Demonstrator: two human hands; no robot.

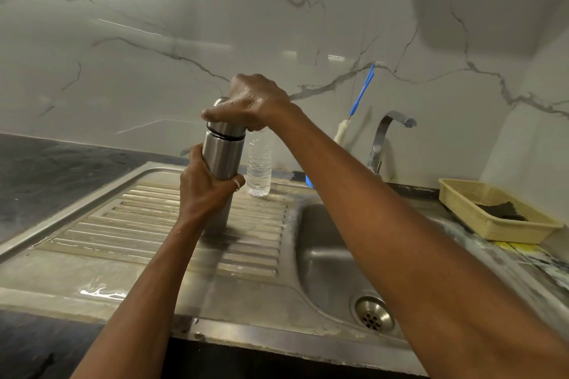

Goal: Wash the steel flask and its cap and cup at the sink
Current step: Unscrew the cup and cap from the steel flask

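Observation:
A steel flask [222, 157] stands upright on the ribbed drainboard [147, 224] left of the sink basin [326, 258]. My left hand [201, 188] grips its body around the middle. My right hand [251, 101], wet with droplets, grips the steel cup or cap [226, 128] on the flask's top from above. A dark ring shows between that top piece and the body. Whether a separate inner cap sits under it is hidden.
A clear plastic bottle [259, 163] stands just behind the flask. A blue-handled bottle brush [354, 114] leans on the marble wall beside the tap [385, 138]. A yellow basket [492, 209] with a dark scrubber sits right of the basin. The drain [374, 315] lies near the front.

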